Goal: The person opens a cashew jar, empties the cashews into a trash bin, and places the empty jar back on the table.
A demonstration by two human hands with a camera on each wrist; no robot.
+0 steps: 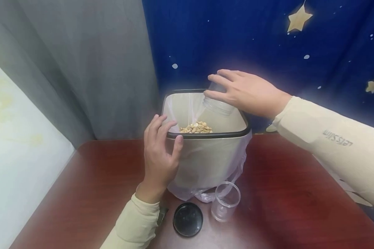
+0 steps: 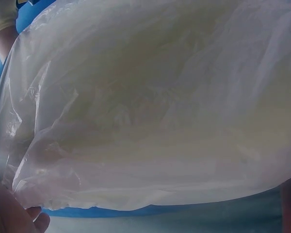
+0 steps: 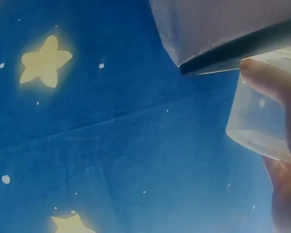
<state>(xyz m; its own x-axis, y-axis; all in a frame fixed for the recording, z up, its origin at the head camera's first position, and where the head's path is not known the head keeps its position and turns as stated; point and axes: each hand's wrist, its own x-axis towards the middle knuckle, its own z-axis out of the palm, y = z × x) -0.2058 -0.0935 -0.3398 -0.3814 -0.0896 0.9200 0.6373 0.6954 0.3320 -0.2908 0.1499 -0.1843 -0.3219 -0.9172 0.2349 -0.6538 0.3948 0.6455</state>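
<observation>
A cream bin [image 1: 205,162] with a dark rim and a translucent pinkish plastic bag [image 2: 150,107] over it stands on the table. Inside lies a heap of pale tan bean-like pieces [image 1: 196,128]. My right hand [image 1: 249,91] grips a clear plastic jar [image 3: 257,119], tipped mouth-down over the bin's right back side; the jar looks emptied in the right wrist view. At the bin's left front corner, my left hand [image 1: 160,148] rests with loosely spread fingers, its thumb right at the rim.
In front of the bin, a second clear jar [image 1: 219,211] stands without a lid. A round black lid [image 1: 188,220] lies to its left. The reddish-brown table [image 1: 286,193] backs onto a blue star-patterned curtain [image 1: 193,41] and a grey curtain [image 1: 90,69].
</observation>
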